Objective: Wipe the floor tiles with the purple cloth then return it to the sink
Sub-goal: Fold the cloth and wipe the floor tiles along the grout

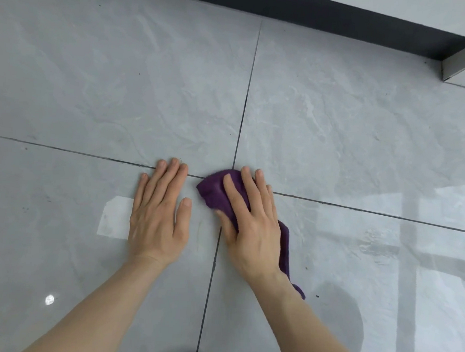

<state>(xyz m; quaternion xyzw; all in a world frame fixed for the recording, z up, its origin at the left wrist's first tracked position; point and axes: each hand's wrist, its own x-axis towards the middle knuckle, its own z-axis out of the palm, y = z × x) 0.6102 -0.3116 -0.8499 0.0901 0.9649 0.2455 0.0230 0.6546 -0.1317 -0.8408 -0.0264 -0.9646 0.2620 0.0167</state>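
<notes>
The purple cloth (214, 192) lies crumpled on the grey floor tiles (351, 134), right where four tiles meet. My right hand (250, 226) presses down on the cloth, thumb curled around its near edge; a strip of cloth trails back under my wrist. My left hand (159, 215) rests flat on the tile just left of the cloth, fingers together and holding nothing. The sink is out of view.
Dark grout lines (245, 108) cross under my hands. A dark skirting strip (317, 13) under a white cabinet runs along the top, with a cabinet corner (461, 64) at the upper right. The glossy tiles reflect a window at the right.
</notes>
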